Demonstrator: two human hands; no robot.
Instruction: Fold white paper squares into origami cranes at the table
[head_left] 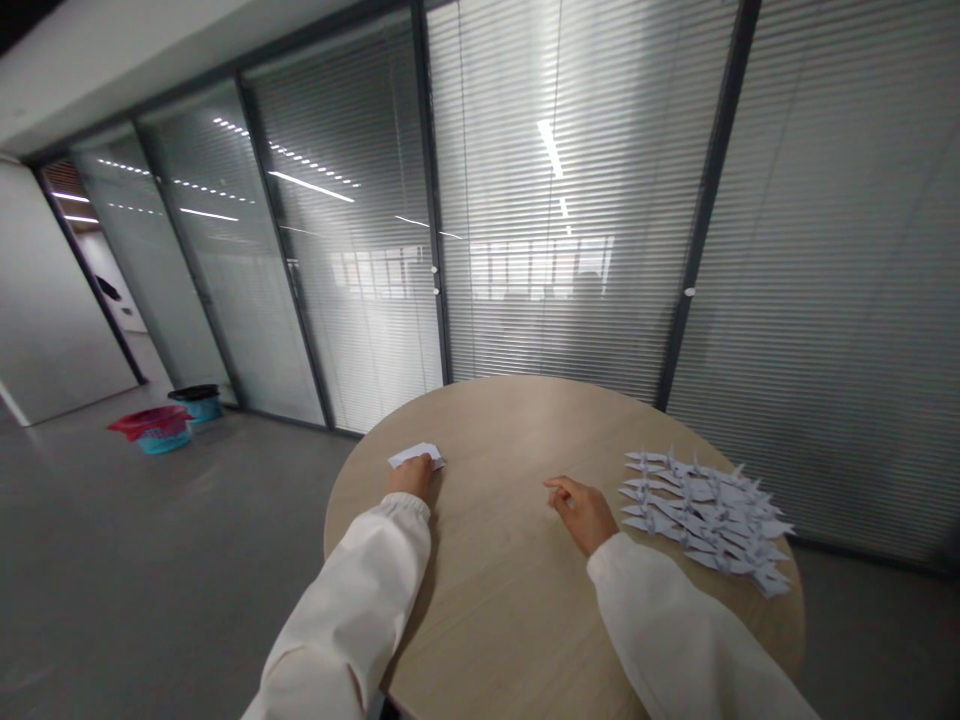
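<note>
Left sleeve (349, 600) and right sleeve (679, 625) plain off-white, cream tint, no pattern. Folded paper (415, 456) under the left hand white. Origami cranes (705, 520) white with a faint lilac-grey cast, no printed pattern visible. Tabletop (510, 600) pale beige wood, light straight grain. Window blinds (570, 300) grey-white, fine horizontal stripes. Door frames (429, 190) dark grey. Floor (150, 560) flat mid-grey. Far left: red cloth (150, 420) draped over teal bucket (160, 443); behind it, blue bin (201, 409) with black liner (193, 393) at the top.
</note>
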